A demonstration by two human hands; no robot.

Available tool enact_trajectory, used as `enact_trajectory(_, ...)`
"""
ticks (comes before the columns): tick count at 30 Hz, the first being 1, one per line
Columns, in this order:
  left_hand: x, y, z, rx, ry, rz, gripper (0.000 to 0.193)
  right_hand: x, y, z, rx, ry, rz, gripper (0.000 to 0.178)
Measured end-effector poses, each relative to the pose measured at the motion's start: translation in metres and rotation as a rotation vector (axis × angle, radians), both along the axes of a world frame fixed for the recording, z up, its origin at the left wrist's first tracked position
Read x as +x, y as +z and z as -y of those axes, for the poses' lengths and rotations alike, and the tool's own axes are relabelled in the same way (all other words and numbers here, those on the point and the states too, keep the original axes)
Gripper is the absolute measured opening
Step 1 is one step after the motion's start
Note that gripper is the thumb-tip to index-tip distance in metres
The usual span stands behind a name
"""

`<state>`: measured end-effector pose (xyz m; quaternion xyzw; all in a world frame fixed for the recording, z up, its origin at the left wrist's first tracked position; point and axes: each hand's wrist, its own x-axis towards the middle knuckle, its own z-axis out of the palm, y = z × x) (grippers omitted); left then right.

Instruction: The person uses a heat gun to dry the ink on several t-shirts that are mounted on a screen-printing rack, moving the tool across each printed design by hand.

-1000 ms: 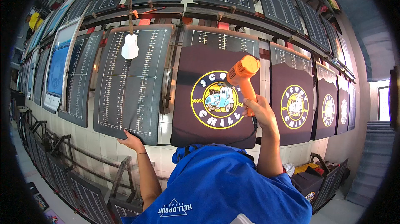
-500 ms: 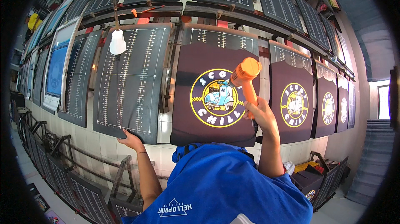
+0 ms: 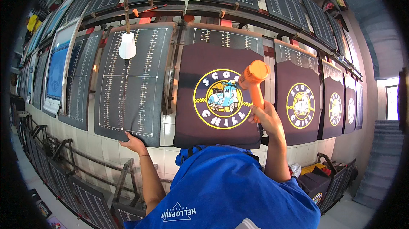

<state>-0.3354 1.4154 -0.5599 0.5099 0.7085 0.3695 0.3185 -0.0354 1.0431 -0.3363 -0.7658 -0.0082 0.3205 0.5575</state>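
Head view, sole entry.

Item: orange heat gun, held upright by its handle above the right part of a dark shirt. The right hand is closed round the handle, a grip that appears chosen to keep fingers behind the barrel and let the muzzle slant left, toward the print; whether the muzzle touches the cloth cannot be told.

Item: left hand, at the near edge of the bare ruled board, fingertips on the rim — perhaps for balance. Its underside is hidden, so a full grasp cannot be confirmed.

Item: dark shirt, spread nearly flat over a board directly before the wearer, that board's ruled far strip left uncovered. The smooth lay probably serves to keep the design level.

Condition: round print, crisp and bright — yellow rings, white lettering, checkered bands, a light-blue scooter at centre. The gun overlaps its upper right rim.

Also present: a second printed shirt on the next board to the right, its scooter paler; a white fitting hung on a cord above the bare board; a blue-meshed frame leaning farther left.
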Motion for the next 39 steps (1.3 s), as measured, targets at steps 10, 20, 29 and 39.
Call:
enact_trajectory(10,-0.003,-0.003,-0.002,0.013,-0.003,0.023,0.075,0.003,0.000,-0.016,0.040,0.103,-0.083,0.026)
enact_trajectory(20,-0.001,0.002,0.001,0.012,-0.002,-0.004,0.076,-0.001,-0.001,-0.012,-0.035,0.094,-0.033,0.029)
enact_trajectory(29,0.005,0.011,0.003,-0.013,0.013,0.008,0.078,-0.008,0.009,-0.006,-0.027,0.010,0.003,0.023)
enact_trajectory(39,0.001,-0.001,0.000,0.002,0.040,-0.023,0.071,-0.017,0.015,0.001,0.017,0.020,-0.095,0.028)
